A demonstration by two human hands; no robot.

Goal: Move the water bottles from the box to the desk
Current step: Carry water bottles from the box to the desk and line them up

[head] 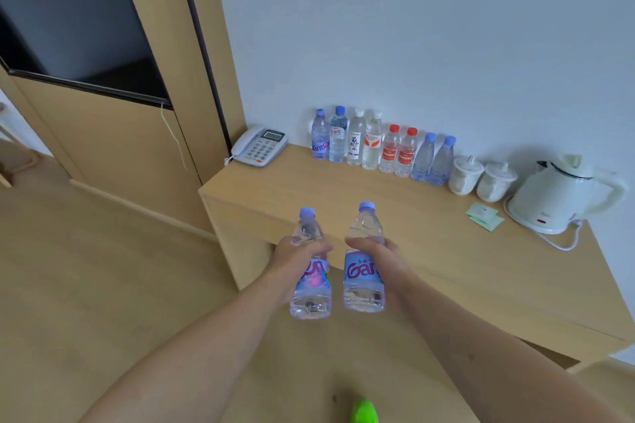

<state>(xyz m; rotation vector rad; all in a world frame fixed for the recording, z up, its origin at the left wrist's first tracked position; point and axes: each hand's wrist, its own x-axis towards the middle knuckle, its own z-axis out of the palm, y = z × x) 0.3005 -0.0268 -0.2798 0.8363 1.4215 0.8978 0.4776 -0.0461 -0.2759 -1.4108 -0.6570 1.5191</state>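
My left hand [295,252] grips a clear water bottle with a blue cap and a blue-pink label [311,285] around its upper body. My right hand [376,251] grips a second, matching water bottle [364,280]. Both bottles are held upright in the air, side by side, in front of the near edge of the light wooden desk [429,251]. A row of several water bottles [381,148] with blue, white and red caps stands at the back of the desk against the wall. The box is not in view.
On the desk stand a grey telephone [259,146] at the back left, two white lidded cups [481,178], a white electric kettle [563,196] with its cord, and green packets [484,216]. A dark screen [68,17] hangs on the wooden panel to the left. Something green [364,411] lies at the bottom edge.
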